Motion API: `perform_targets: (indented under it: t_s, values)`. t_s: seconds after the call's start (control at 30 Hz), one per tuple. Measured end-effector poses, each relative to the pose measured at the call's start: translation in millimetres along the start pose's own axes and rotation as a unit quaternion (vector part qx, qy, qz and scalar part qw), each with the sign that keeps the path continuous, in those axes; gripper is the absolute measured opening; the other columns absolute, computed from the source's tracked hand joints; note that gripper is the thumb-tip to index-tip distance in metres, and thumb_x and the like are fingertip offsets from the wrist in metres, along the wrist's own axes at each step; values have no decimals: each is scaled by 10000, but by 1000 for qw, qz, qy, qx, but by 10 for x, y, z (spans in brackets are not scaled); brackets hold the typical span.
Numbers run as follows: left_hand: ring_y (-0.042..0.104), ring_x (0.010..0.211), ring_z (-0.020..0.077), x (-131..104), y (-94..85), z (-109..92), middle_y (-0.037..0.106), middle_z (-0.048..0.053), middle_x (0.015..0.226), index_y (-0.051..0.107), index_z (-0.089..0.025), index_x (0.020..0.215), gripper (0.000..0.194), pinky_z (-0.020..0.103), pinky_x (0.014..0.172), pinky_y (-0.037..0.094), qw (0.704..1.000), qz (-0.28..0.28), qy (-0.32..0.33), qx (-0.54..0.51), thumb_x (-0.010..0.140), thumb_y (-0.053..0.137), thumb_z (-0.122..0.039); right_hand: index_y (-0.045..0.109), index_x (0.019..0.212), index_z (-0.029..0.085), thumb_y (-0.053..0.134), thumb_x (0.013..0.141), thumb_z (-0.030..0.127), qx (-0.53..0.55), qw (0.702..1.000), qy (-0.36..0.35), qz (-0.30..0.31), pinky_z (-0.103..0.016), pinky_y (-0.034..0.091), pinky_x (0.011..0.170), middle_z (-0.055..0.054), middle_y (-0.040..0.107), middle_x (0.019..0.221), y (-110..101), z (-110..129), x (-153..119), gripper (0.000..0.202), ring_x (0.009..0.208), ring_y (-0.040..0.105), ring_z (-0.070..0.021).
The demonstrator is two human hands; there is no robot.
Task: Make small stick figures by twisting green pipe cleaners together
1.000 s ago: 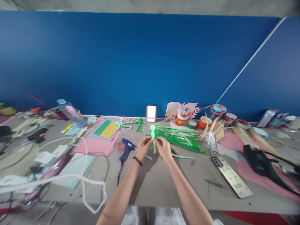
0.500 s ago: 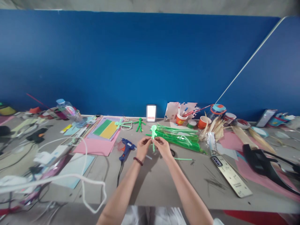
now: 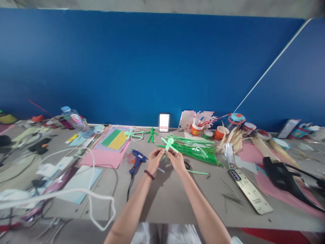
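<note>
Between both hands is a light green pipe-cleaner figure (image 3: 169,143), with a round head and arms spread to the sides. My left hand (image 3: 155,159) pinches its lower part from the left. My right hand (image 3: 176,160) pinches it from the right, its fingers close to those of the left. Part of the figure's legs is hidden by the fingers. Behind, a darker green pipe-cleaner figure (image 3: 151,135) lies on the table, and another light green figure (image 3: 130,133) rests by the coloured sheets. A bundle of green pipe cleaners (image 3: 195,149) lies just beyond my right hand.
A blue glue gun (image 3: 137,160) lies left of my hands, its cord running toward the front edge. To the right are a phone (image 3: 250,192) and a loose green pipe cleaner (image 3: 198,173). Paper cups, including one with pens (image 3: 196,129), stand at the back. A white cable (image 3: 76,192) loops at left.
The held figure has turned from nearly side-on to facing more broadly, so its arms now show spread out. Both hands remain in nearly the same place.
</note>
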State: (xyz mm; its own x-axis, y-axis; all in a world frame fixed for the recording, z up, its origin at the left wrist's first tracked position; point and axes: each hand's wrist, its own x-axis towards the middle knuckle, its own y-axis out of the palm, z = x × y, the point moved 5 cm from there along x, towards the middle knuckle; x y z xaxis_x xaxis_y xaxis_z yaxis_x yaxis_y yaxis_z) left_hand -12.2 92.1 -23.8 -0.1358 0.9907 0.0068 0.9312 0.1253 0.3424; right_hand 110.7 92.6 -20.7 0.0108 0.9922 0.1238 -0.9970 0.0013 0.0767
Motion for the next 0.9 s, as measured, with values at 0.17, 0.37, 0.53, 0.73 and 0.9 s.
perform_targets:
  t_s: [0.17,0.37,0.53,0.73,0.9]
  values:
    - [549,564,98,-20,16,81,641,9,658,659,-144,717,297,226,571,438,991,10,-106,-86,557,781,-362,610,765,156,600,726,416,-3,1000,-17,18,-237,423,505,-14,571,642,40,80,-12,263,562,511,-127]
    - [555,576,87,-10,-15,147,635,-9,685,639,-173,755,273,199,539,425,968,33,-192,-159,545,782,-270,609,775,162,605,732,382,-8,998,-46,41,-254,452,576,-12,573,683,37,14,5,224,618,532,-135]
    - [540,534,82,-16,-2,172,610,-24,649,626,-176,762,286,199,513,403,957,73,-228,-165,534,784,-248,614,764,162,597,745,382,-31,996,-46,65,-237,425,554,-10,573,689,58,-13,5,221,608,506,-125]
    - [588,693,135,-29,21,-102,666,31,759,677,-171,745,183,248,673,448,999,-3,32,20,651,726,-319,606,795,164,620,720,416,20,1000,-9,6,-227,360,481,0,543,658,-11,-59,32,264,553,449,-110]
    - [600,771,169,-90,34,-312,674,62,835,720,-195,809,132,261,692,458,964,3,185,192,738,657,-286,599,792,158,606,748,385,8,1000,-17,7,-224,320,474,8,504,640,-37,-50,35,231,528,393,-94]
